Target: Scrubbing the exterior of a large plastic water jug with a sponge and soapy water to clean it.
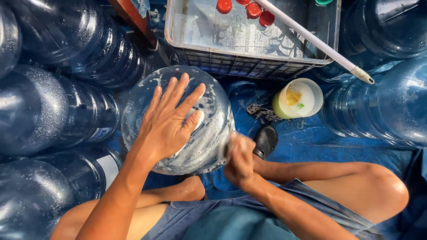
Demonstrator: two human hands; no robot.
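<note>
Head view: the person sits low w/ knees apart, and a big clear water jug (209, 133) stands between the legs, bottom turned up, covered in white soap foam. The left hand (167, 124) lies flat on the jug's bottom, fingers spread wide, palm pressing down to keep it steady. The right hand (240, 160) is closed into a fist at the jug's right side, touching the wall; it looks blurred, and it seems to grip a scrub cloth or sponge, but I cannot tell exactly what.

Step in hand, I judge: scrubbing the outside of the jug, approx. in the middle of the wash, since foam is all over. The next move probably needs the left hand to turn the jug a bit so the fist reaches an unwashed side.

Packages etc.: many dark blue jugs (84, 111) lie stacked at left, one w/ a pale rectangular label (109, 166) low at left. A grey crate (249, 58) holds water and red caps (253, 10) at top. A white tub (299, 98) w/ yellow-green stuff inside stands right of the jug, under a white stick (320, 44). A black shoe (265, 140) rests on the blue tarp (320, 138).
</note>
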